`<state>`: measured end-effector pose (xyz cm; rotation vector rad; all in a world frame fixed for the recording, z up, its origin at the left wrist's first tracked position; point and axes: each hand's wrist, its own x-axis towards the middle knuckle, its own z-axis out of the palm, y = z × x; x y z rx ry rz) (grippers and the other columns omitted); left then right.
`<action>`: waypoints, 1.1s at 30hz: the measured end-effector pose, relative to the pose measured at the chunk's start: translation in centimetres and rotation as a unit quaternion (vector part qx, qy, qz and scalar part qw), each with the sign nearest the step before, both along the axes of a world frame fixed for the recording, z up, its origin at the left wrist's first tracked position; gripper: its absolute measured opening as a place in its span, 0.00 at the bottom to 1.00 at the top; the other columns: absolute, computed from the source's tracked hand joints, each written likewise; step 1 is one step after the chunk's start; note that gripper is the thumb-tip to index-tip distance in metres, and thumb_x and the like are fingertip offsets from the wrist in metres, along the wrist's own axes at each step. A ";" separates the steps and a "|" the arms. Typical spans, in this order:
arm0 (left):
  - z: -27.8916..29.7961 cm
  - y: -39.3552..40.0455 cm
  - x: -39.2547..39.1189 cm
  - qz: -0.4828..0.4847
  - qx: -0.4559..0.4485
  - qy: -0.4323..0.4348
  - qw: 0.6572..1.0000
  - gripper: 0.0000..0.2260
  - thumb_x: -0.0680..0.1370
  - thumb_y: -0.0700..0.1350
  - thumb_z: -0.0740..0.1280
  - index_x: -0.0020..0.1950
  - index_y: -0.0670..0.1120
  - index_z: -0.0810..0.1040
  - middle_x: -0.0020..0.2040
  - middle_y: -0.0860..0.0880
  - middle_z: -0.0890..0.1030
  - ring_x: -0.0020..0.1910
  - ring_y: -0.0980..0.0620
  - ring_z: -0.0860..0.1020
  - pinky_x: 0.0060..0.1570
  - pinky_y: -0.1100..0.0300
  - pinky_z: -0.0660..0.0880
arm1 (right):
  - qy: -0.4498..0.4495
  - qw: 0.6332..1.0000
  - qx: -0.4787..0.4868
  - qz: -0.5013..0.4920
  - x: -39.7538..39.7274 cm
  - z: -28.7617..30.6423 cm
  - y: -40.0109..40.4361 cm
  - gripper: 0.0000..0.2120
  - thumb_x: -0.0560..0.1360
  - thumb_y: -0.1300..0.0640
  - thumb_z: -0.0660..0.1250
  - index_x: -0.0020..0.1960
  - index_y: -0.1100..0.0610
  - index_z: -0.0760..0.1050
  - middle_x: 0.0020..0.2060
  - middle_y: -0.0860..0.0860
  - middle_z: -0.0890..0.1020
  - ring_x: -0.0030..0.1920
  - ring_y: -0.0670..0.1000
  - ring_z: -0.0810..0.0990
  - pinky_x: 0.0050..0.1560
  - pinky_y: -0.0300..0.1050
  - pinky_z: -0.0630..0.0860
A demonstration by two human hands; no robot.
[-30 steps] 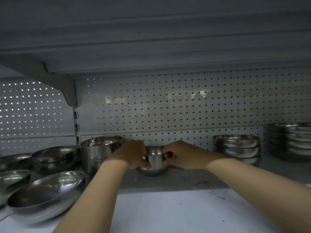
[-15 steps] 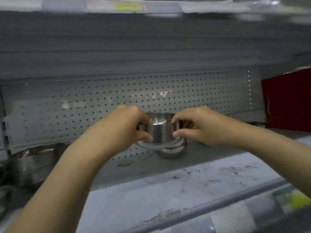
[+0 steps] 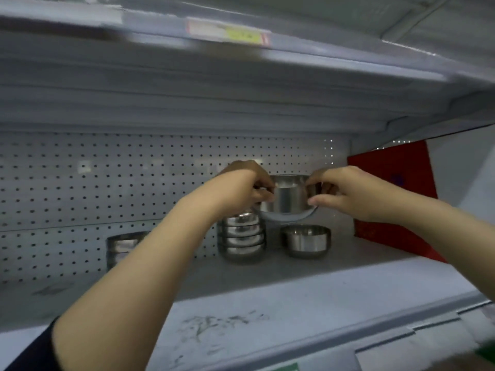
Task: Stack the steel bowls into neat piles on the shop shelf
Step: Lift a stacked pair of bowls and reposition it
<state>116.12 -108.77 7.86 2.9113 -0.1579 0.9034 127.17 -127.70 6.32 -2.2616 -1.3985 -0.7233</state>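
Note:
I hold a small steel bowl (image 3: 288,200) in the air with both hands, my left hand (image 3: 242,190) pinching its left rim and my right hand (image 3: 345,192) its right rim. It hangs upright above the shelf (image 3: 267,279). Below it and to the left stands a pile of several nested steel bowls (image 3: 242,238). A single steel bowl (image 3: 306,241) rests on the shelf just below and right of the held one. Another short pile of bowls (image 3: 122,249) stands farther left, partly hidden behind my left forearm.
A pegboard back wall (image 3: 107,188) closes the rear. The upper shelf (image 3: 241,76) hangs low overhead, with a price label (image 3: 230,32) on its edge. A red panel (image 3: 393,199) bounds the right side. The scuffed shelf front (image 3: 227,325) lies below my arms.
The bowl was lifted off the shelf and carried to the right in both hands. The view swung right with it, so the large bowls at the left are gone and the right-hand piles appear.

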 end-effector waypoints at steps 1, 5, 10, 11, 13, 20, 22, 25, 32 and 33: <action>0.3 -0.7 1.7 0.004 -0.005 0.004 1.000 0.07 0.76 0.46 0.67 0.51 0.47 0.82 0.48 0.50 0.82 0.44 0.53 0.78 0.45 0.62 0.74 | 0.014 1.000 0.003 0.001 1.6 0.2 -0.6 0.11 0.74 0.51 0.69 0.55 0.50 0.78 0.44 0.46 0.82 0.42 0.43 0.81 0.45 0.44 0.79; 0.3 -2.0 8.1 0.004 -0.039 0.009 0.999 0.08 0.76 0.45 0.66 0.51 0.45 0.82 0.45 0.52 0.80 0.40 0.59 0.76 0.40 0.69 0.70 | 0.053 0.998 0.006 -0.014 7.9 0.4 -1.5 0.14 0.75 0.52 0.67 0.61 0.52 0.75 0.51 0.50 0.79 0.50 0.51 0.78 0.52 0.47 0.76; -2.6 -1.7 14.7 0.013 -0.066 0.025 0.997 0.06 0.78 0.45 0.63 0.43 0.51 0.77 0.39 0.57 0.74 0.36 0.63 0.71 0.35 0.71 0.63 | 0.072 0.997 -0.037 0.001 14.1 -1.3 -0.9 0.09 0.79 0.56 0.61 0.56 0.60 0.73 0.49 0.55 0.78 0.50 0.55 0.77 0.45 0.42 0.71; -3.4 -1.6 15.6 0.015 -0.073 0.020 0.997 0.08 0.78 0.45 0.62 0.40 0.53 0.74 0.37 0.58 0.73 0.34 0.64 0.70 0.34 0.70 0.62 | 0.075 0.996 -0.038 0.010 15.1 -1.9 -0.7 0.09 0.79 0.56 0.61 0.56 0.59 0.73 0.49 0.55 0.77 0.50 0.55 0.76 0.47 0.42 0.72; -4.8 -1.2 17.0 0.013 -0.087 0.007 0.996 0.10 0.79 0.44 0.62 0.38 0.55 0.71 0.35 0.60 0.71 0.33 0.64 0.70 0.34 0.70 0.62 | 0.085 0.995 -0.037 0.030 16.7 -3.0 -0.3 0.08 0.79 0.55 0.61 0.56 0.56 0.73 0.50 0.52 0.77 0.51 0.52 0.76 0.52 0.46 0.74; -8.2 0.7 19.1 0.008 -0.076 0.001 0.997 0.05 0.79 0.45 0.62 0.46 0.47 0.77 0.39 0.54 0.74 0.36 0.61 0.72 0.35 0.72 0.64 | 0.073 0.993 -0.026 0.086 20.3 -6.6 1.2 0.04 0.79 0.54 0.61 0.52 0.52 0.73 0.46 0.47 0.75 0.46 0.44 0.75 0.44 0.36 0.72; -8.7 1.0 19.3 0.010 -0.058 0.006 0.998 0.07 0.79 0.45 0.61 0.48 0.45 0.78 0.39 0.53 0.75 0.35 0.63 0.71 0.35 0.73 0.64 | 0.062 0.994 -0.036 0.087 20.8 -7.2 1.4 0.05 0.79 0.53 0.60 0.53 0.51 0.72 0.46 0.46 0.75 0.44 0.42 0.74 0.42 0.34 0.70; -8.9 1.1 19.3 0.006 -0.048 -0.002 0.999 0.08 0.79 0.45 0.61 0.49 0.44 0.78 0.40 0.52 0.76 0.35 0.64 0.71 0.37 0.74 0.64 | 0.056 0.993 -0.035 0.096 21.0 -7.3 1.4 0.03 0.79 0.54 0.60 0.51 0.49 0.71 0.44 0.45 0.75 0.42 0.41 0.73 0.38 0.33 0.67; -9.3 0.6 19.3 -0.004 -0.070 0.001 0.998 0.11 0.80 0.46 0.59 0.50 0.41 0.78 0.45 0.44 0.80 0.43 0.49 0.76 0.40 0.70 0.68 | 0.073 0.991 -0.032 0.106 21.4 -8.1 1.1 0.01 0.79 0.53 0.60 0.50 0.49 0.70 0.42 0.44 0.74 0.39 0.40 0.72 0.38 0.34 0.66; -9.3 0.6 19.2 -0.005 -0.072 0.002 0.997 0.11 0.80 0.46 0.59 0.51 0.41 0.78 0.45 0.43 0.80 0.44 0.48 0.77 0.41 0.70 0.68 | 0.075 0.991 -0.029 0.107 21.5 -8.2 1.1 0.02 0.79 0.53 0.61 0.50 0.49 0.71 0.42 0.44 0.75 0.39 0.40 0.72 0.37 0.33 0.66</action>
